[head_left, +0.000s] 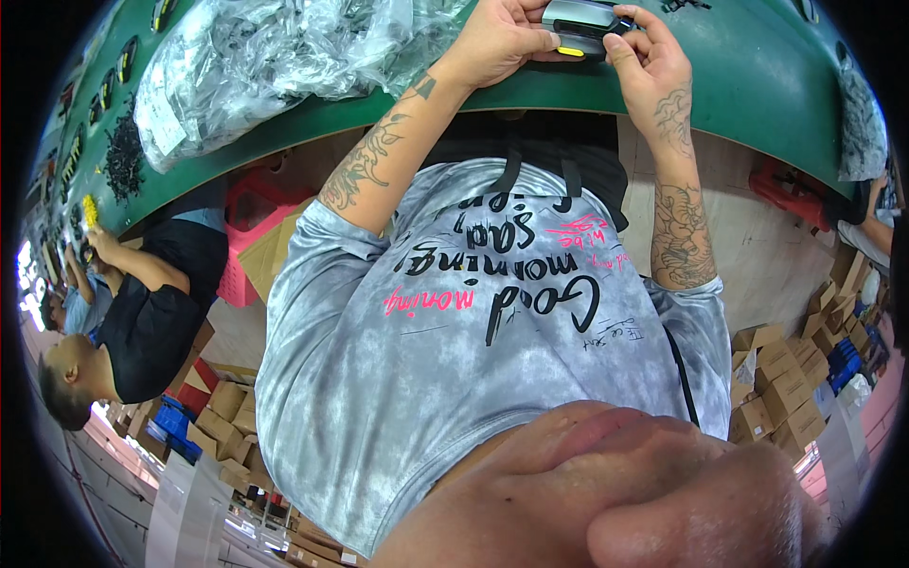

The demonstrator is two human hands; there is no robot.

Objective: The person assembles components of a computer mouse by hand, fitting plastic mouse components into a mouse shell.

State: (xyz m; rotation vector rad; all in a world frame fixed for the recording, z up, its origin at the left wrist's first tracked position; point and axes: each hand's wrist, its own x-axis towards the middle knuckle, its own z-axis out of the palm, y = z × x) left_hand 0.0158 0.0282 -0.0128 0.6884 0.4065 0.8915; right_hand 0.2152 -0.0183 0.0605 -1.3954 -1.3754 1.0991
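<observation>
at the top edge of the head view, over the green counter (pixel 757 85), both hands meet on a small grey-and-black device (pixel 579 21) with a yellow tab on its near side. the left hand (pixel 497 43) closes its grip on the device's left end, thumb lying along the lower edge beside the tab; the right hand (pixel 653 66) pinches the right end between thumb and forefinger. the device sits just above the counter's near rim, held rather than laid down as far as can be judged. work appears to be under way on this one piece: it looks largely assembled, yet how much is left cannot be read from here. clear plastic bags of dark parts (pixel 275 57) lie on the counter to the left, apart from the hands, and a loose heap of black parts (pixel 123 156) lies farther left. a seated co-worker (pixel 142 312) works at the same counter. the device's upper half is cut off by the frame, and most fingertips are hidden behind it.
</observation>
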